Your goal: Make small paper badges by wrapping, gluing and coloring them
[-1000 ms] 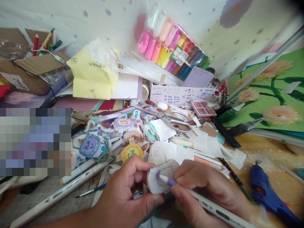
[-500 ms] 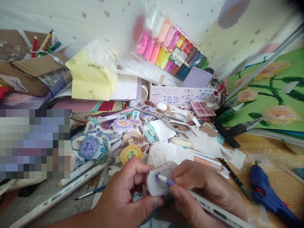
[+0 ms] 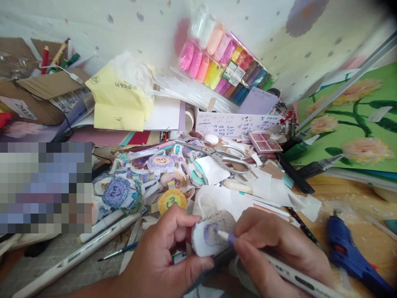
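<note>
Between the thumb and fingers of my left hand (image 3: 169, 252) is a small white textured piece (image 3: 203, 236) with a rounded outline and a cord loop at its top. Purple curved lines show on its face. My right hand (image 3: 276, 244) grips a white marker pen (image 3: 297, 275) with a purple collar, and its tip touches the piece. Just beyond my left hand lies a yellow smiley piece (image 3: 172, 201). Farther left are a blue-purple smiley piece (image 3: 116, 192) and a purple one with an orange face (image 3: 161, 162).
Scissors (image 3: 221, 157) lie amid paper scraps behind my hands. A blue glue gun (image 3: 350, 252) rests at the right. On the left, a long white marker (image 3: 74, 256) and a paintbrush (image 3: 118, 251) lie on a grey cutting mat (image 3: 89, 275). Coloured clay packs (image 3: 223, 62) lean at the back.
The marker tip has moved to the right across the piece, and more purple line shows on it. My right hand has shifted slightly right. My left hand has stayed put.
</note>
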A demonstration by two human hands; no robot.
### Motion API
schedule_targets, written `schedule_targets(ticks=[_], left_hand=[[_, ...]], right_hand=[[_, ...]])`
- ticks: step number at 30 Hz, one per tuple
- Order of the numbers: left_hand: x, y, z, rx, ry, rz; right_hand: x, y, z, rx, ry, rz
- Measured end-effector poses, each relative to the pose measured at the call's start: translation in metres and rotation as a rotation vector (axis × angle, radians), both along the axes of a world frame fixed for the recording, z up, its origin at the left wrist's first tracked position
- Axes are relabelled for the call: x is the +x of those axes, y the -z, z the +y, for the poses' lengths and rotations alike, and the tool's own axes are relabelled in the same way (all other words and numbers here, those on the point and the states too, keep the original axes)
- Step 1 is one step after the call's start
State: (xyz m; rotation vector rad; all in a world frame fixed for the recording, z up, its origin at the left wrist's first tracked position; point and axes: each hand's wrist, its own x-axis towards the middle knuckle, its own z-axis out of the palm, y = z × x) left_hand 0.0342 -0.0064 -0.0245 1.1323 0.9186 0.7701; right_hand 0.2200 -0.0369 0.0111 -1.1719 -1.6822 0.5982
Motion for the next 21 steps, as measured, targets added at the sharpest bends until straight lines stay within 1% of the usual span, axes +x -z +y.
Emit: schedule_targets(ticks=[2,6,9,13,16,19,21], left_hand=[[-0.0002,-0.0006,0.0002,-0.003,-0.001,0.000],[-0.0002,-0.0012,0.0002,-0.003,0.007,-0.008],[-0.0001,-0.0008,-0.0007,-0.013,0.016,-0.015],[0.0000,-0.0005,-0.0015,-0.038,-0.007,-0.014],[0.0008,-0.0011,-0.0016,-0.062,-0.002,-0.011],[0.0019,-0.0026,-0.0010,-0.048,-0.006,-0.011],[0.0024,-0.0037,0.0002,-0.029,0.000,-0.012]], right_hand=[[-0.0014,0.0002,0.0007,0.016,-0.033,0.019],[-0.0032,0.0027,0.0015,0.018,-0.011,0.028],[-0.0029,0.0040,0.0017,0.003,-0.066,0.018],[-0.0017,0.0043,0.0020,0.015,-0.032,0.034],[-0.0020,0.0051,0.0020,0.021,-0.084,0.014],[-0.0027,0.0056,0.0019,0.034,-0.048,0.019],[-0.0027,0.0054,0.0015,0.032,-0.067,0.022]])
